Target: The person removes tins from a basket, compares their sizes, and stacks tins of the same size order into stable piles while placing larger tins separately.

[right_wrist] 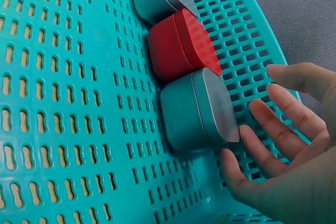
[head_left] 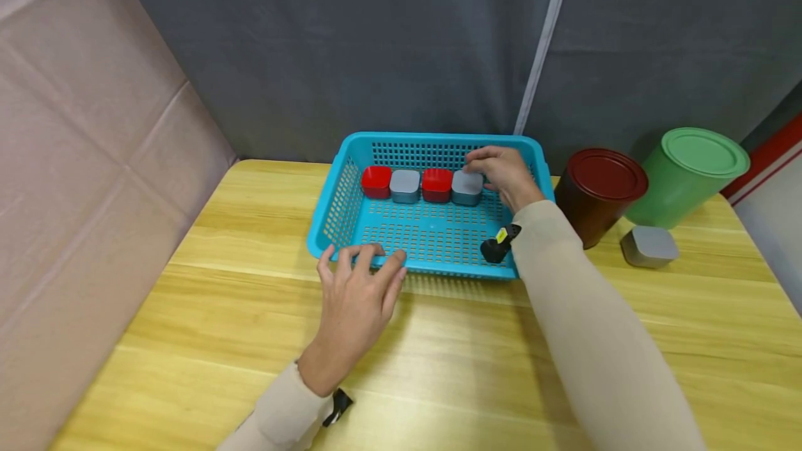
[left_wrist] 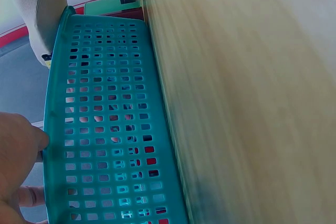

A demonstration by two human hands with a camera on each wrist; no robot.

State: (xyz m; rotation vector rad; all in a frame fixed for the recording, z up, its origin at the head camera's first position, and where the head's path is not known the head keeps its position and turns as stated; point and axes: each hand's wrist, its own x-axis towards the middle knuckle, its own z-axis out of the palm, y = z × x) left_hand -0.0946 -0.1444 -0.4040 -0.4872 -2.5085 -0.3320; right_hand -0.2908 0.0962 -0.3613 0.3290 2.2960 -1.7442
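Note:
A light-blue plastic basket [head_left: 432, 265] with a slotted floor and walls stands on the table. Along its back wall sits a row of small rounded-square boxes, red and grey by turns. The grey box [head_left: 466, 190] at the right end is nearest my right hand [head_left: 506, 174]. In the right wrist view, that hand's fingers are spread beside this grey box [right_wrist: 194, 114], thumb close to its lower corner, holding nothing. Next to it is a red box [right_wrist: 178, 48]. My left hand [head_left: 354, 301] touches the basket's front rim, fingers loosely bent over it.
Right of the basket stand a dark red lidded canister [head_left: 598, 197] and a green lidded canister [head_left: 689, 176]. A loose grey box [head_left: 649, 248] lies in front of them on the wooden table [head_left: 451, 360]. Behind the basket hangs a grey curtain [head_left: 351, 54].

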